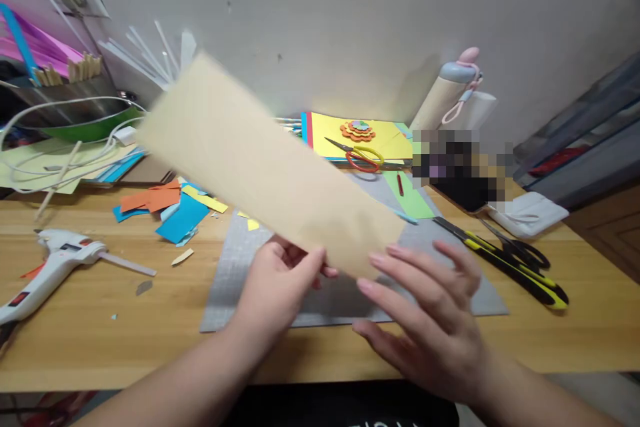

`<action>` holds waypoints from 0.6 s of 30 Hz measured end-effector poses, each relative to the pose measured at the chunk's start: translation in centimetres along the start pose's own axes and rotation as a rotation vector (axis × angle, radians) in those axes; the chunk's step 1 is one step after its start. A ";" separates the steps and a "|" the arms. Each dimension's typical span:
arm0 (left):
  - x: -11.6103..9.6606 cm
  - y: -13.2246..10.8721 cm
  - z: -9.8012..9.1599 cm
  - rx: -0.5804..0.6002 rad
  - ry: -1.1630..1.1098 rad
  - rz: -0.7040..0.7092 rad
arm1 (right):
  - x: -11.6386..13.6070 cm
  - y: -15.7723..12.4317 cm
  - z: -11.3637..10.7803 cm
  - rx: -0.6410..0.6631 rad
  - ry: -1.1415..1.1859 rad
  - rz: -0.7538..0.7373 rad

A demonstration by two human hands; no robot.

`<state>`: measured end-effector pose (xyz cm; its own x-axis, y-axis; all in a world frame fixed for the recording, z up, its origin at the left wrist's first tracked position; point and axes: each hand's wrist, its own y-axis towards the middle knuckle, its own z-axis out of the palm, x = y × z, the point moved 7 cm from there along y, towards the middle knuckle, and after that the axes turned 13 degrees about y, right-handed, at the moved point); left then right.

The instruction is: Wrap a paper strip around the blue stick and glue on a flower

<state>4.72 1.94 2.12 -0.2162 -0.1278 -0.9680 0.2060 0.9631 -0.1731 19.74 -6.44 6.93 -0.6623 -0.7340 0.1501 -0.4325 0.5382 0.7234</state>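
Cardstock (270,167) slants up-left from pinching left fingers (314,260).

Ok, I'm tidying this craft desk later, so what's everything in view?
paper sheet: one, tan, held up, centre
mat: one, grey, table centre
glue gun: one, white, table left
paper scraps: several, orange, blue, yellow, left of mat
scissors: two, red-yellow at back, black at right
cutter: one, yellow-black, beside black scissors
bottle: one, beige, back right
table: one, wooden, underneath
left hand: one, gripping paper sheet
right hand: one, open, by sheet's lower edge
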 end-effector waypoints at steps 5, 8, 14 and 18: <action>2.6 -0.1 2.9 0.232 -0.222 -0.084 | -0.6 -0.7 3.0 0.157 0.102 -0.034; 3.5 -0.9 3.1 0.312 -0.172 -0.102 | -1.8 -1.6 2.7 0.190 0.205 -0.069; 1.8 -5.4 2.5 0.627 0.307 0.118 | -5.0 -3.5 1.2 0.202 0.252 -0.066; -0.3 -6.4 -0.6 0.349 0.707 0.705 | -6.9 -4.6 2.7 0.524 0.237 -0.078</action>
<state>2.91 -4.10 3.58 -0.4247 0.7090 -0.5630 0.7398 0.6302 0.2355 24.64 -2.73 0.72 -0.4879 -0.8197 0.3000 -0.7594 0.5681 0.3173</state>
